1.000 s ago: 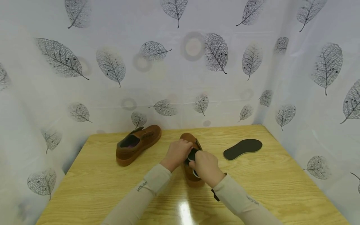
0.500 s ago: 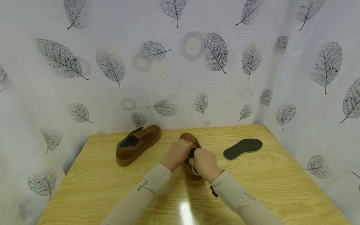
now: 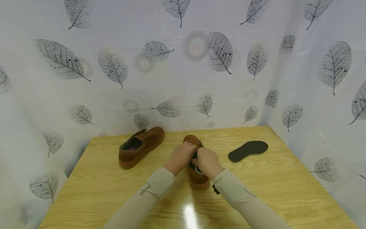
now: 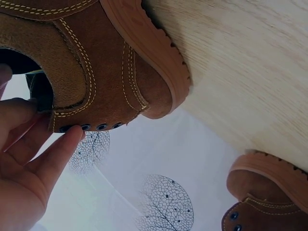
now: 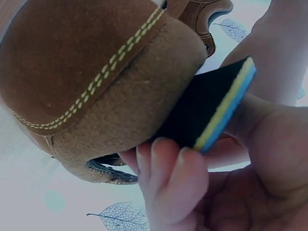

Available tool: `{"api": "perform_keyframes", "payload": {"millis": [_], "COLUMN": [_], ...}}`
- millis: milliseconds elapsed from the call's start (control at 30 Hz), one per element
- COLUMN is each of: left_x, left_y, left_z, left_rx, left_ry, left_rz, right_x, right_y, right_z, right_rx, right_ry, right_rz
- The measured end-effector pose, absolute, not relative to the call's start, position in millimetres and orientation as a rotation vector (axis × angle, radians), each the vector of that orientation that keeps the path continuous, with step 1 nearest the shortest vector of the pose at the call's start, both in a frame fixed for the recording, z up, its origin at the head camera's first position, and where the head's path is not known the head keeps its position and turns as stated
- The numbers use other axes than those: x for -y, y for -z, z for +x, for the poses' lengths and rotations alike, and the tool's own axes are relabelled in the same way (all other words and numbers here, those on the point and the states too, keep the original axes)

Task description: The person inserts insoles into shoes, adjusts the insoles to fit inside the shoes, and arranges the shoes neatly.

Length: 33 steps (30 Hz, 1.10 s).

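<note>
A brown suede shoe (image 3: 198, 183) stands on the table with its heel toward me. My left hand (image 3: 180, 156) holds it by the edge of the opening, one fingertip beside the eyelets in the left wrist view. Partway inside the shoe is a black insole (image 5: 207, 98), its cut edge showing yellow and blue layers. My right hand (image 3: 208, 163) grips this insole, fingers curled at its edge in the right wrist view. The insole's front part is hidden within the shoe.
Another brown shoe (image 3: 141, 148) stands at the back left of the wooden table (image 3: 114, 197). A second black insole (image 3: 248, 151) lies flat at the right. Leaf-patterned curtains (image 3: 183, 79) border the table behind and at the sides.
My right hand has moved forward and slightly left, and the insole sits deeper in the shoe. My left hand has stayed almost in place.
</note>
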State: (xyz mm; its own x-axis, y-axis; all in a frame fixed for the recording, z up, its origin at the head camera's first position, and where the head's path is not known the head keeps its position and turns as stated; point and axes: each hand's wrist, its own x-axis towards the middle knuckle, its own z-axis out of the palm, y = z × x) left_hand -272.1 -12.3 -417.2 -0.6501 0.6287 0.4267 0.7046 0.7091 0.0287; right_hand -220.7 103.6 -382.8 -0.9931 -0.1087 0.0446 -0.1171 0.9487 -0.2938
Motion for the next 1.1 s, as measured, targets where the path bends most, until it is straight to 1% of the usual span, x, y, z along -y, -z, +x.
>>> {"api": "perform_keyframes", "payload": {"millis": [267, 533, 767, 933, 1100], "left_x": [12.3, 13.0, 13.1, 12.9, 12.6], "left_y": [417.3, 417.0, 417.2, 417.9, 418.0], "left_z": [-271.9, -270.2, -271.6, -272.6, -272.3], "left_rx": [2.511, 2.528, 2.516, 2.492, 2.475], "left_ry": [0.298, 0.306, 0.295, 0.280, 0.279], "left_rz": [-1.035, -1.035, -1.024, -1.025, -1.027], "right_x": [-103.3, -101.5, -102.6, -103.2, -104.0], "right_y": [386.1, 382.9, 376.3, 378.6, 380.8], "right_z": [-222.9, -205.8, -196.1, -198.9, -202.7], "right_rx": [3.067, 3.134, 3.118, 3.048, 3.008], "right_ry": [-0.452, -0.274, -0.351, -0.501, -0.550], "right_rz": [0.171, 0.161, 0.160, 0.194, 0.232]}}
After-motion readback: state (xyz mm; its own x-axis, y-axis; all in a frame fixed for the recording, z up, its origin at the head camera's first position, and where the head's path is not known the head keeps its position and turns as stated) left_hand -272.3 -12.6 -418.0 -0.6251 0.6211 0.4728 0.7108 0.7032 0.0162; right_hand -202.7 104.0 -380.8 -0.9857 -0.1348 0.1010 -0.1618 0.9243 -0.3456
